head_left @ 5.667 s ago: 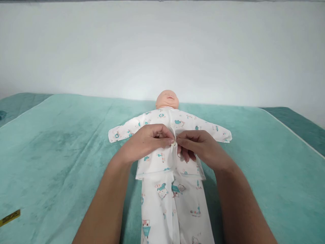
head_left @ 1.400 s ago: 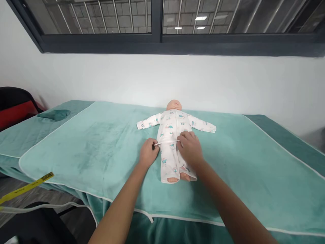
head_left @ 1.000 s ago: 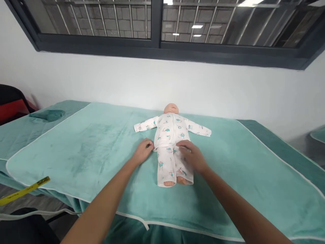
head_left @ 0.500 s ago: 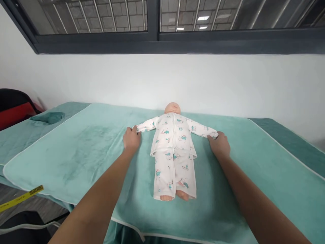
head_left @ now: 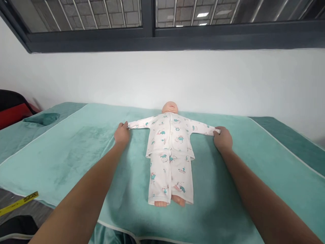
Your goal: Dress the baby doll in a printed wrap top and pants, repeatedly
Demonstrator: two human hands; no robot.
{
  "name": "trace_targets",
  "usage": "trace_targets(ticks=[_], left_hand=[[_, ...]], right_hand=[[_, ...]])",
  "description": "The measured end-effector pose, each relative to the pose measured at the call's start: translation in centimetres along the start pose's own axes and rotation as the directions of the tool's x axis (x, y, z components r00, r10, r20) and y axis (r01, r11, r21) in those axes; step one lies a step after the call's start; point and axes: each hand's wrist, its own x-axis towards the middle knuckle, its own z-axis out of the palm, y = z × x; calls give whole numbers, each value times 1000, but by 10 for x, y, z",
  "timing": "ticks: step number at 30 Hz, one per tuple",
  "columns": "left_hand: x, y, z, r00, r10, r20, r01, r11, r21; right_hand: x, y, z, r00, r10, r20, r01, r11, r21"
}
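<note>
A baby doll [head_left: 170, 107] lies on its back on a teal blanket [head_left: 76, 159], its head toward the wall. It wears a white printed long-sleeved top [head_left: 170, 134] and matching trousers [head_left: 170, 178], with the feet showing below the hems. My left hand [head_left: 122, 133] pinches the cuff of the sleeve on the left side. On the other side my right hand [head_left: 223, 138] grips the opposite cuff. Both sleeves are stretched out sideways, and the doll's hands are hidden.
Behind the bed rises a white wall [head_left: 127, 78] beneath a dark window frame [head_left: 152, 42]. A red and black object [head_left: 15, 110] stands at the far left. Yellow tape [head_left: 20, 202] shows at the lower left above the floor.
Both hands have moved apart and slightly upward, pulling the two sleeves straighter and more level. The camera view has shifted a little.
</note>
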Motion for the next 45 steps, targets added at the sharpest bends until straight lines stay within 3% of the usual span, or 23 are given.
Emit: trace_targets(ticks=[7,10,13,15,18,22,28,33,35,37,39,41,43,45], left_hand=[[-6,5,0,996,45,-79,-46,999,-7],[-12,10,1,964,242,-114,-241,970,20],[-15,12,5,853,519,-61,-518,855,33],[-15,13,9,823,568,-16,-568,823,9],[-12,13,12,863,504,21,-504,864,-22],[-8,15,13,935,349,59,-346,937,-55],[-14,17,11,972,231,41,-228,971,-75],[-28,20,3,995,94,-17,-95,990,-108],[-43,22,-3,998,34,-50,-41,987,-154],[-70,24,-11,996,-31,-90,0,945,-326],[-109,25,-20,993,-73,-95,3,807,-591],[-157,24,-30,999,-30,-44,-7,744,-668],[-204,21,-42,990,108,95,12,594,-804],[-242,21,-52,993,97,70,7,535,-845]], right_hand=[[-5,-2,0,990,-7,-140,9,1000,16],[-9,-12,-2,970,-160,-182,156,987,-35],[-11,-22,0,919,-394,-28,389,915,-109],[-11,-26,2,898,-424,113,437,889,-138],[-10,-26,5,916,-316,245,364,913,-183],[-8,-24,6,936,-221,274,286,932,-225],[-16,-28,1,955,-131,268,204,942,-267],[-39,-32,-10,962,-80,260,156,946,-284],[-58,-35,-19,967,-125,223,171,964,-203],[-87,-39,-33,966,-192,176,202,979,-42],[-125,-45,-52,952,-257,169,229,959,168],[-170,-51,-71,918,-313,244,215,909,356],[-213,-58,-87,833,-401,382,220,873,436],[-247,-65,-95,839,-399,371,241,883,403]])
